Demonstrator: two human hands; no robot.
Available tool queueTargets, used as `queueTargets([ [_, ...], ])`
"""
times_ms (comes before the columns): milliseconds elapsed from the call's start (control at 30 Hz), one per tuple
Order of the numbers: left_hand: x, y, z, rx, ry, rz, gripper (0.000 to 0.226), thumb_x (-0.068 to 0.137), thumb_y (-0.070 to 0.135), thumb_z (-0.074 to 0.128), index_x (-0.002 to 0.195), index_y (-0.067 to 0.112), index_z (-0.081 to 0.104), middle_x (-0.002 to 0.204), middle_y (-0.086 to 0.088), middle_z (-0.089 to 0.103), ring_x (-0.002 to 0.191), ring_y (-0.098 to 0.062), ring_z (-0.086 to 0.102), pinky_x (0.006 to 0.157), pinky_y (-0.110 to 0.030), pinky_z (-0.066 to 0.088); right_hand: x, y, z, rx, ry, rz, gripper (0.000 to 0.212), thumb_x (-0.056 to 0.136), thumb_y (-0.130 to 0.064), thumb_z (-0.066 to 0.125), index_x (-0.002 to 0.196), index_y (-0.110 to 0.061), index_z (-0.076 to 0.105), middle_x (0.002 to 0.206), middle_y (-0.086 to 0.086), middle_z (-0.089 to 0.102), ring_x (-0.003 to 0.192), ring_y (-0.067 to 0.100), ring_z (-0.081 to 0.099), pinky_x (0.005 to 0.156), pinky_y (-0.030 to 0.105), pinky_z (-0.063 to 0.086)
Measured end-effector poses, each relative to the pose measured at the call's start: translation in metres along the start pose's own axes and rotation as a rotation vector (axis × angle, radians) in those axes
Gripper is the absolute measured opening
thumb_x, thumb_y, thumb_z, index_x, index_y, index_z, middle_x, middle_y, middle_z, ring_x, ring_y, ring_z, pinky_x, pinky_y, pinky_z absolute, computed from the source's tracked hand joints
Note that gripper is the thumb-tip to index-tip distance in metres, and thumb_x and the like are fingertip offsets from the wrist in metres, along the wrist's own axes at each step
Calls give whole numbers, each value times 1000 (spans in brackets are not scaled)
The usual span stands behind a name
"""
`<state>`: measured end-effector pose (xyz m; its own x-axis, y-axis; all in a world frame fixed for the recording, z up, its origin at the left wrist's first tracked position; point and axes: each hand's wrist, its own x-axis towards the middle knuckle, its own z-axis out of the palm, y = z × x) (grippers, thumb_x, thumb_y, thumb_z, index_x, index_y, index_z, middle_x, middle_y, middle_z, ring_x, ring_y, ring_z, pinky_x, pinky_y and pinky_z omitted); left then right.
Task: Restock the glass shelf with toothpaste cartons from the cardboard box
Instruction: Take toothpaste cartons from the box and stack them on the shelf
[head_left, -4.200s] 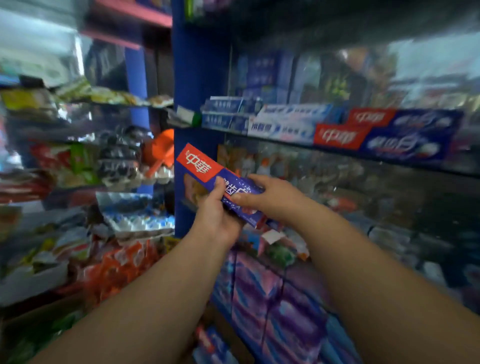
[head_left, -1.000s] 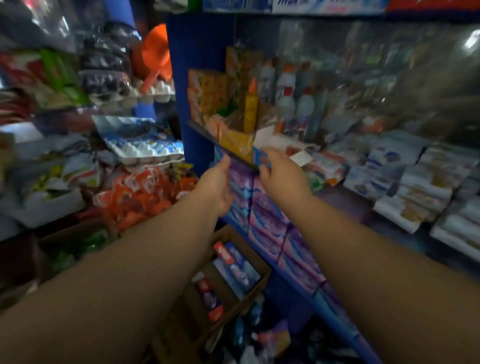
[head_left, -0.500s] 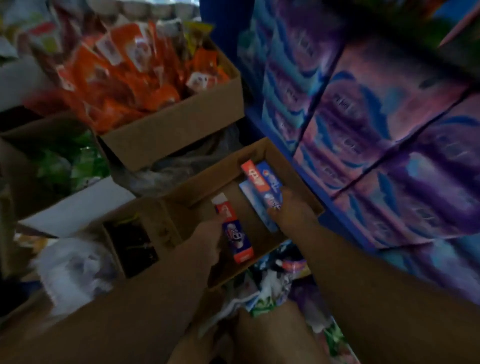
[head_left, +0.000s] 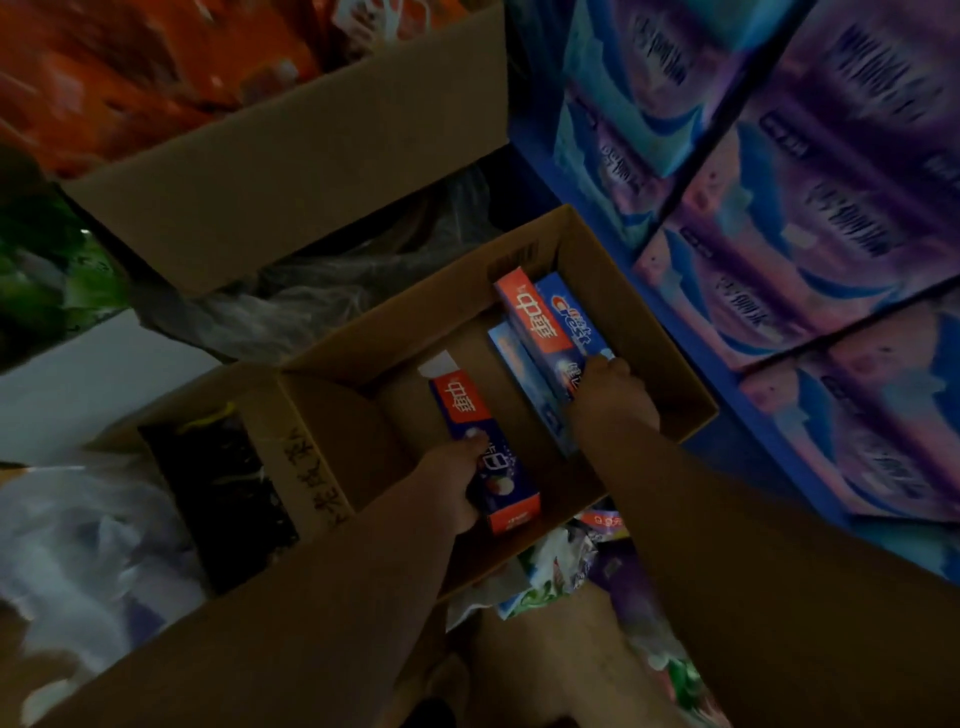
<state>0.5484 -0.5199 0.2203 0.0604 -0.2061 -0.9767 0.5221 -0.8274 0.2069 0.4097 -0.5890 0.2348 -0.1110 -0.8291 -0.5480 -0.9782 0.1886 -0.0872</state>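
An open cardboard box (head_left: 670, 374) stands on the floor below me with a few toothpaste cartons inside. My left hand (head_left: 457, 480) is shut around a red-and-blue carton (head_left: 480, 444) that lies near the box's left side. My right hand (head_left: 613, 395) grips the near end of a stack at the box's right side: a red-and-blue carton (head_left: 530, 325), a blue Crest carton (head_left: 574, 322) beside it and a light blue carton (head_left: 511, 358) partly under them. Which of these the fingers hold I cannot tell. The glass shelf is out of view.
A larger cardboard box (head_left: 291, 161) of orange packets sits behind. Purple and pink packs (head_left: 810, 218) fill the blue shelving at right. A box flap with handwriting (head_left: 306, 467) and plastic bags (head_left: 78, 530) lie at left. Crumpled wrappers (head_left: 566, 566) lie by my knee.
The carton held up by the shelves earlier is out of my hands. My view has dropped from the shelves to the floor box, and both hands have reached in and closed on cartons.
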Motion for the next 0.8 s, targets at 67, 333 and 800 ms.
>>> queueTargets([
  [67, -5, 4, 3, -31, -7, -9, 40, 91, 24, 62, 127, 9, 52, 118, -17, 62, 101, -34, 63, 87, -49, 52, -4, -2, -8, 68, -1, 16, 64, 86, -34, 66, 135, -10, 34, 135, 15, 45, 123, 34, 49, 96, 48, 46],
  [333, -65, 16, 25, -1, -107, 93, 35, 95, 20, 57, 127, 7, 51, 124, -18, 59, 109, -38, 59, 93, -53, 49, -61, -19, -62, 191, -49, -23, 74, 83, -52, 62, 137, -12, 31, 130, 15, 52, 113, 35, 55, 89, 45, 49],
  [800, -267, 9, 55, -233, -466, 490, 30, 98, 26, 44, 116, 10, 62, 103, -16, 66, 87, -29, 62, 72, -40, 49, -228, -4, -202, 365, 296, -387, 56, 91, -48, 48, 140, -28, 30, 129, 10, 56, 111, 32, 55, 89, 42, 48],
])
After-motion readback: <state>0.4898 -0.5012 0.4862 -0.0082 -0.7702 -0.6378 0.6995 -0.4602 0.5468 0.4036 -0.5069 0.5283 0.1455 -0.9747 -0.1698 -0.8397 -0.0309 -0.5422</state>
